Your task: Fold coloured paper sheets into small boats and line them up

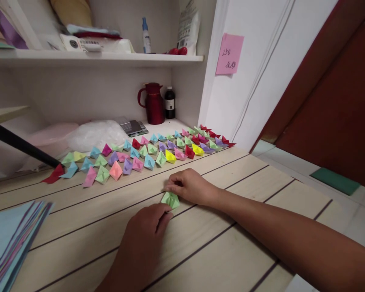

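A small light-green origami boat (170, 200) lies low over the striped table between my two hands. My left hand (147, 231) pinches its near end, with thumb and forefinger closed. Around the far end my right hand (190, 185) is closed, its fingertips partly hiding the paper. Beyond them, rows of folded paper boats in many colours stand along the back of the table, among them an orange boat (116, 171), a blue boat (149, 162) and a yellow boat (170, 157).
A stack of coloured paper (15, 239) lies at the left. Behind the boats are a clear plastic bag (97, 134), a red jug (154, 104) and a dark bottle (169, 103). Above runs a white shelf (109, 59). A pink note (230, 54) sticks to the wall.
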`<state>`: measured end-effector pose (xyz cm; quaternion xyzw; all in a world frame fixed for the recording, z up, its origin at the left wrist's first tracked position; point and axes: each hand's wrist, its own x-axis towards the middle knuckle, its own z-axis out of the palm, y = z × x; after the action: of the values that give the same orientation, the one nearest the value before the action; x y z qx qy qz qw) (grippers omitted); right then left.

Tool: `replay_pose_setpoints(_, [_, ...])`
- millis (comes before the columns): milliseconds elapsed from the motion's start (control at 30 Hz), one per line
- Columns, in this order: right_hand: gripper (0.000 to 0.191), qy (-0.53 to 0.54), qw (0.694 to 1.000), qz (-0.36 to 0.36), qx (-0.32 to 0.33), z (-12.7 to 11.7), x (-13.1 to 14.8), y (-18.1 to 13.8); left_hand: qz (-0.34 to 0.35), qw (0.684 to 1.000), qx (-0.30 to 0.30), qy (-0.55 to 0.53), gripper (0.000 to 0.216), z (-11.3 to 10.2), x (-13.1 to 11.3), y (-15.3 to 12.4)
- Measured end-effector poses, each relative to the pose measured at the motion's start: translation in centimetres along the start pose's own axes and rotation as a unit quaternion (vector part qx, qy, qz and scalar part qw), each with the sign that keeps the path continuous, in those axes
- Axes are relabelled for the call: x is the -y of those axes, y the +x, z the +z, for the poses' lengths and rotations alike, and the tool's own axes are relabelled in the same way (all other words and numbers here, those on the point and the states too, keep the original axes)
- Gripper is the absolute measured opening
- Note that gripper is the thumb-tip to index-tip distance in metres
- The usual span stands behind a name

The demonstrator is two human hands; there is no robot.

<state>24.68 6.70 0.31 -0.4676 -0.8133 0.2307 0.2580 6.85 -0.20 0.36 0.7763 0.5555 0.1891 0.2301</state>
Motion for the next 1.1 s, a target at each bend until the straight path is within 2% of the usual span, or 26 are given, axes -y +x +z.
replay_pose_setpoints(167, [0.016,-0.021,1.0,0.007,0.005,0.0,0.1,0.1,-0.011,1.0,-0.004,-0.004,0.02,-0.2,-0.2,0.2])
replay_pose_setpoints(400, [0.016,-0.045,0.999,0.003,0.018,0.2,0.0,0.0,0.014,1.0,-0.009,0.017,0.021,0.2,0.1,0.1])
replay_pose_setpoints(567, [0.019,0.085,0.995,-0.038,0.028,-1.3,-0.3,0.2,0.023,1.0,0.012,0.008,0.02,-0.3,0.2,0.2])
replay_pose_setpoints(667, [0.024,0.186,0.978,-0.061,0.067,-2.6,-0.4,0.3,0.038,0.999,0.018,0.005,0.02,-0.6,0.3,0.3])
replay_pose_setpoints(767, [0.023,0.231,0.965,-0.064,0.109,-3.4,-0.1,0.1,0.046,0.999,0.016,0.007,0.02,-0.7,0.4,0.3])
replay_pose_setpoints(967, [0.03,0.169,0.965,-0.123,0.16,-3.5,0.8,-0.8,0.067,0.997,0.024,0.04,0.022,-0.6,0.3,-0.1])
replay_pose_setpoints(1100, [0.029,0.119,0.967,-0.153,0.163,-3.1,0.5,-0.7,0.081,0.995,0.02,0.062,0.024,-0.5,0.2,-0.2])
